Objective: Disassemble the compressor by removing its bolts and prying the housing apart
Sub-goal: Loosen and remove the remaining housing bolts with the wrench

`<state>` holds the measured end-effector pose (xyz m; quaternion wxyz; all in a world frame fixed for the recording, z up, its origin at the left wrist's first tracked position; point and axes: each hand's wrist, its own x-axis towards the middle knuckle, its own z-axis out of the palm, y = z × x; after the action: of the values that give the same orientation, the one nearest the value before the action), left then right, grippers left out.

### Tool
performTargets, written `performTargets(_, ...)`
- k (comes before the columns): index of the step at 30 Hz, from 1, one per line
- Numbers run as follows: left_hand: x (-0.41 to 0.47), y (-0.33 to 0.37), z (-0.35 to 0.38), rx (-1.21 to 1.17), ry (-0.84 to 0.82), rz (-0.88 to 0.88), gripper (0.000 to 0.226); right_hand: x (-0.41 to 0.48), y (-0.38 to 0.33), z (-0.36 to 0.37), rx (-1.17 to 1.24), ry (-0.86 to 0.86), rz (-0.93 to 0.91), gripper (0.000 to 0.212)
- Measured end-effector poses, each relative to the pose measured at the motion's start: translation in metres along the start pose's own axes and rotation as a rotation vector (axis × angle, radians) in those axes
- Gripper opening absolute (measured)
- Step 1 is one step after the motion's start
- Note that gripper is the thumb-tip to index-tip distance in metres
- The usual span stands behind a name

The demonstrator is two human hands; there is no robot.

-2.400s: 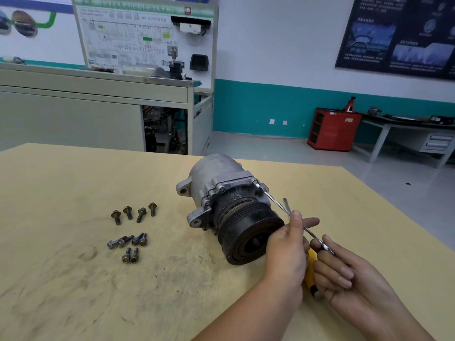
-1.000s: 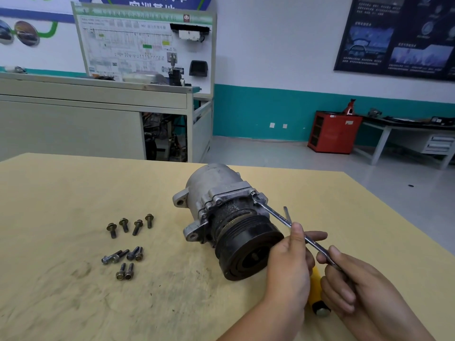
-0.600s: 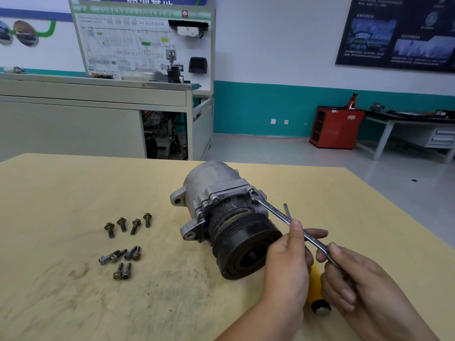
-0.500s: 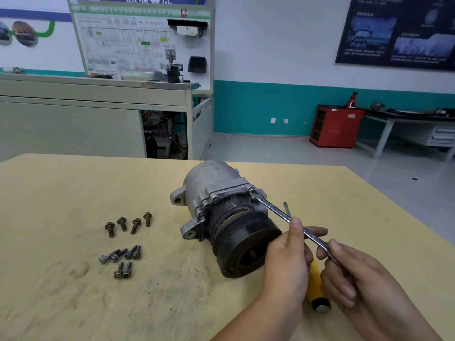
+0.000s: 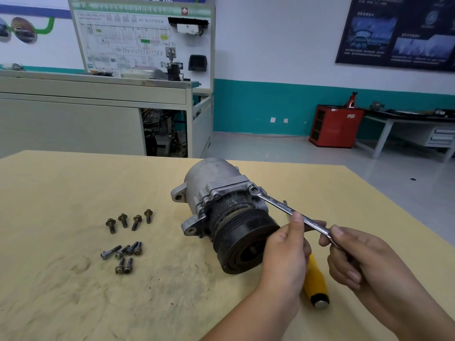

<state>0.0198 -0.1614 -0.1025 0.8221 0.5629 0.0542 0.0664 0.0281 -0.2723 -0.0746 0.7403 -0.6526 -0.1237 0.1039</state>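
Note:
A grey compressor [image 5: 216,190] with a black pulley [image 5: 243,242] facing me lies on its side on the yellow table [image 5: 61,188]. A chrome wrench [image 5: 283,207] has its ring end on a bolt at the housing's upper right flange. My right hand [image 5: 369,262] pinches the wrench's near end. My left hand [image 5: 285,252] is against the pulley's right side, thumb up beside the wrench shaft, fingers hidden behind it. Several removed bolts [image 5: 125,239] lie in loose groups on the table to the left.
A yellow-handled screwdriver [image 5: 316,281] lies on the table between my hands, partly hidden. The table's right edge runs diagonally past my right hand. Behind are a grey workbench [image 5: 93,112] with a display board, a red cabinet [image 5: 334,126] and a side table.
The wrench handle has swung slightly lower and nearer to me with my right hand. My left hand stays at the pulley. The view shifted a little.

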Motion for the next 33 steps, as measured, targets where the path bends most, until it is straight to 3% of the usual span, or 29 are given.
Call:
performTargets(7, -0.001, 0.003, 0.0, -0.042, -0.025, -0.003, 0.038, 0.003, -0.001, 0.001, -0.078, 0.01, -0.021, 0.034)
performTargets(17, 0.001, 0.007, -0.003, -0.079, 0.005, -0.007, 0.035, 0.007, -0.005, 0.012, -0.056, -0.075, 0.195, 0.032)
performTargets(33, 0.002, 0.018, -0.005, -0.214, -0.072, -0.049, 0.036, 0.011, -0.013, 0.026, -0.386, 0.016, -0.102, 0.057)
